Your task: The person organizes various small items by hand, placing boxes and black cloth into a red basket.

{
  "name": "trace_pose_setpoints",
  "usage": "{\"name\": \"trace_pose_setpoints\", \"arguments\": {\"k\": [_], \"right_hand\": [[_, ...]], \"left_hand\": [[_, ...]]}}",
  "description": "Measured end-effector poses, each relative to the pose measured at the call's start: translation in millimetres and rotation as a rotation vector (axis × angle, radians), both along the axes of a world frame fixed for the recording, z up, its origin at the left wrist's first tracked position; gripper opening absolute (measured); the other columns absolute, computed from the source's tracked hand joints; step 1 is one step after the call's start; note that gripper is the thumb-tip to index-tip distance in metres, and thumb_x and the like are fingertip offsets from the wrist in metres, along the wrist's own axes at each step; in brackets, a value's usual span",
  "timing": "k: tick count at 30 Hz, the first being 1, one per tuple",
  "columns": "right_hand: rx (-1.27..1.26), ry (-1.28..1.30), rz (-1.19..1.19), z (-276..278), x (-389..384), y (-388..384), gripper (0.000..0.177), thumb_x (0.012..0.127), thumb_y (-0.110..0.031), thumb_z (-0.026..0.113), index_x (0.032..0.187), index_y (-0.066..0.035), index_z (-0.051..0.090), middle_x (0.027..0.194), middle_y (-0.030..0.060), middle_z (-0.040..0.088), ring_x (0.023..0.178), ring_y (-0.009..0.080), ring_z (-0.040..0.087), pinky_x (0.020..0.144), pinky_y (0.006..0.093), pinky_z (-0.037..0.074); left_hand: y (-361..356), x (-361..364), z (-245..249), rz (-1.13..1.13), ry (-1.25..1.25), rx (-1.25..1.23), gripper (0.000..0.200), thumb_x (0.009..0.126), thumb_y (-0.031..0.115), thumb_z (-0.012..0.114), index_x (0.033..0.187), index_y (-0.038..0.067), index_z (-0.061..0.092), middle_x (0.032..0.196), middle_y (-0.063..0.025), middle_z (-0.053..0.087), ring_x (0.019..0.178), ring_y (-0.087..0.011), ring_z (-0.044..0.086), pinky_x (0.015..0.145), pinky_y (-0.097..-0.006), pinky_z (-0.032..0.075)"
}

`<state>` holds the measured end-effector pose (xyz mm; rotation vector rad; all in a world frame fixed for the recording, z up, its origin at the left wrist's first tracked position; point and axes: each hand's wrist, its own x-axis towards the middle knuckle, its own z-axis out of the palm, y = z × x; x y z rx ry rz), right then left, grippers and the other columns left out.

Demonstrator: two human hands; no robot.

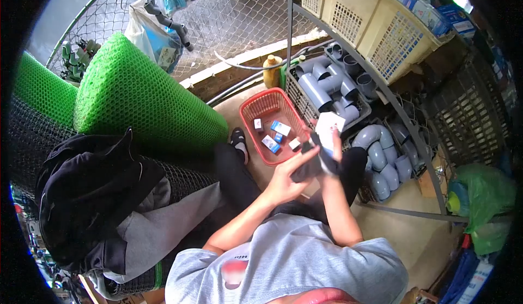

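I am looking down at a green mesh roll (141, 102) lying well off to the left of the left hand (284, 183), with a black jacket (87, 195) draped below it, further left still. Beyond the right hand (330, 154), up and to its right, beige crates (376, 26) are sitting on a rack. Grey pipe elbows (327, 86) are filling a dark crate just past that hand, and more of them are lying to its right. A red basket (265, 101) is resting on the floor just ahead of both hands, nearer the left one.

The two hands are meeting in front of the body, above the lap. The left hand is curling its fingers around a dark object (311, 165), which is sitting between the two hands. I cannot tell what that object is. The right hand is clamping on a white box (328, 125), holding it upright above the dark object, with its lower part also pressing against that object. Several small boxes (280, 128) are lying loose inside the basket, just beyond the left hand's fingertips.
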<state>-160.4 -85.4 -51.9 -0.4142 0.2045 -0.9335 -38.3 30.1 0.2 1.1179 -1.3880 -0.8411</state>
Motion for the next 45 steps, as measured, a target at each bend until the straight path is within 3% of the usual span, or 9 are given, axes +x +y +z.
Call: {"name": "trace_pose_setpoints", "arguments": {"k": [3,8,14,20,29,32,36,40,45], "right_hand": [[-0.026,0.156,-0.246,12,-1,6,0.064,0.104,-0.049,0.049,0.146,-0.002,0.049,0.134,0.0139,0.064,0.119,0.0283,0.064,0.105,0.0462,0.05],[0.029,0.41,-0.149,-15,10,33,0.058,0.105,-0.047,0.052,0.143,-0.004,0.053,0.136,0.0082,0.063,0.12,0.0224,0.064,0.1,0.0376,0.051],[-0.043,0.059,0.006,-17,13,36,0.082,0.105,-0.067,0.031,0.156,-0.004,0.038,0.158,0.0162,0.044,0.149,0.0337,0.038,0.122,0.0529,0.032],[-0.064,0.194,-0.054,3,14,47,0.072,0.105,-0.063,0.04,0.153,-0.008,0.045,0.142,0.013,0.059,0.13,0.0245,0.06,0.11,0.042,0.048],[0.109,0.165,-0.354,6,-7,9,0.069,0.103,-0.061,0.044,0.141,-0.004,0.049,0.13,0.0181,0.064,0.113,0.0341,0.065,0.096,0.0515,0.055],[0.072,0.252,-0.497,9,-6,13,0.07,0.103,-0.056,0.049,0.147,-0.002,0.043,0.137,0.0207,0.06,0.118,0.0365,0.064,0.097,0.0523,0.055],[-0.794,0.583,-0.715,7,10,34,0.078,0.095,-0.026,0.072,0.153,0.007,0.032,0.146,0.0288,0.053,0.131,0.0386,0.058,0.111,0.0502,0.047],[-1.132,0.851,-0.734,4,-2,29,0.074,0.086,0.0,0.075,0.149,0.008,0.037,0.141,0.0298,0.058,0.13,0.0377,0.06,0.109,0.0474,0.049],[-0.776,0.732,-0.716,9,-9,32,0.064,0.086,-0.001,0.075,0.142,0.007,0.045,0.138,0.0238,0.062,0.12,0.0286,0.065,0.102,0.0385,0.053]], "left_hand": [[5,30,-4,0.012,0.104,0.201,0.048,0.075,-0.004,0.062,0.121,0.0,0.072,0.118,-0.0111,0.075,0.113,-0.0192,0.069,0.106,-0.0347,0.05],[-22,30,-8,0.179,0.305,0.071,0.056,0.09,0.005,0.066,0.145,0.005,0.058,0.137,-0.011,0.064,0.125,-0.0187,0.058,0.11,-0.0332,0.042],[-15,11,7,-0.003,-0.34,-0.186,0.071,0.076,0.001,0.069,0.146,0.004,0.056,0.146,-0.0219,0.057,0.148,-0.0384,0.042,0.127,-0.0505,0.025],[-31,37,10,-0.081,-0.016,-0.052,0.072,0.081,-0.003,0.066,0.151,0.008,0.052,0.153,-0.0154,0.055,0.145,-0.0252,0.047,0.12,-0.0396,0.033],[-4,34,1,-0.114,-0.24,0.11,0.063,0.078,-0.005,0.069,0.14,0.006,0.063,0.128,-0.0146,0.07,0.123,-0.0232,0.066,0.108,-0.0364,0.048],[-8,36,-47,0.099,0.22,0.191,0.052,0.085,0.0,0.067,0.137,0.003,0.063,0.126,-0.0078,0.071,0.114,-0.0165,0.065,0.102,-0.0332,0.05],[-21,3,-47,0.056,1.235,0.458,0.041,0.1,0.027,0.067,0.135,0.007,0.058,0.118,-0.0045,0.067,0.109,-0.0174,0.064,0.098,-0.0379,0.052],[-15,-14,-46,0.048,1.321,0.528,0.042,0.098,0.027,0.071,0.132,0.007,0.058,0.117,-0.0041,0.067,0.108,-0.0181,0.065,0.094,-0.0372,0.054],[-3,-3,-38,0.059,1.074,0.57,0.039,0.097,0.029,0.07,0.129,0.007,0.061,0.118,-0.007,0.068,0.109,-0.0201,0.067,0.093,-0.042,0.057]]}}
